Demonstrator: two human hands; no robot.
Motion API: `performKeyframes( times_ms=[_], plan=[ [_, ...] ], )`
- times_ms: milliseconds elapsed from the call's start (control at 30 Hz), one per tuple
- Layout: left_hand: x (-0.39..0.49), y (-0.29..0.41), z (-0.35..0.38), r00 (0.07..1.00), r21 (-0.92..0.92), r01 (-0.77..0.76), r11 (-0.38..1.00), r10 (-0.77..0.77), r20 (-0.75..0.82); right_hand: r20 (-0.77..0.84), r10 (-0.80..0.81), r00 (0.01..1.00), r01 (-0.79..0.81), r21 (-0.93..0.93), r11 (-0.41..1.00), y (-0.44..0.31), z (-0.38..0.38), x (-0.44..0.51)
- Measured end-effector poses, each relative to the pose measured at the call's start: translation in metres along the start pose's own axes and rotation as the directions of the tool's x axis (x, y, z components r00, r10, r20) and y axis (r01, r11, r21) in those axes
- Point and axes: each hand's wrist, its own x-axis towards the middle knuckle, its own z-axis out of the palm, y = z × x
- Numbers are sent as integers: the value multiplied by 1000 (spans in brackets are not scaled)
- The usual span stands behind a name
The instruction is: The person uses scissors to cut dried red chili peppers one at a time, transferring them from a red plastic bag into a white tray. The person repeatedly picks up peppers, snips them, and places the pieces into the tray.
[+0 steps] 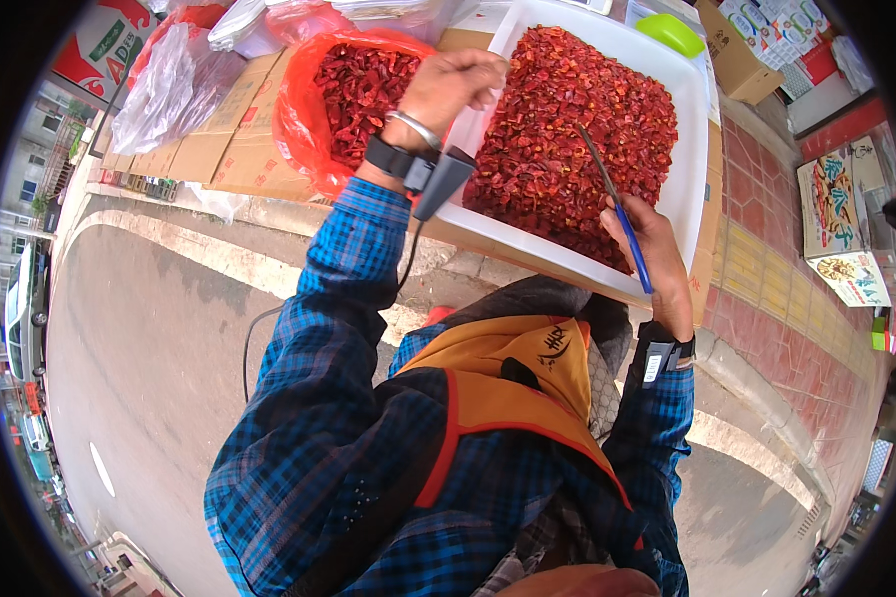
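My right hand [651, 242] grips a slim metal tool with a blue handle [632, 242], perhaps scissors seen edge-on. Its tip points away from me over chopped dried red chillies [575, 149], which fill much of a white plastic tray [691, 142]. My left hand [452, 86] hovers above the gap between the tray's left rim and a red plastic bag [291, 112]. The left fingers are curled, and whether they pinch anything small cannot be seen. Larger pieces of dried red chilli [355, 93] lie inside the bag.
Flattened cardboard [250, 160] lies under bag and tray. A pale plastic bag [183, 104] sits at left; a lime-green plastic container [670, 35] lies by the tray's far right corner. Printed cartons [832, 209] stand on the right. A cable [248, 347] hangs beside my left arm.
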Motion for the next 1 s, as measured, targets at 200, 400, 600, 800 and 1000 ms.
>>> performKeyframes(
  times_ms=[200,400,600,800,1000],
  plan=[
    [36,-70,-88,962,485,198,852,-74,-263,5,49,999,-49,-3,999,-2,-2,-2],
    [63,-126,-107,956,692,224,686,-17,-292,-4,40,999,-40,-44,998,-2,0,0],
    [74,-128,-99,945,848,274,454,36,-325,-18,80,997,-80,-13,997,-7,1,-4],
    [63,-122,-104,954,866,256,429,35,-299,-2,41,999,-41,-39,998,-7,1,-2],
    [57,-112,-92,946,872,302,386,-8,-325,-8,75,997,-75,16,997,-7,1,-4]
  ],
)
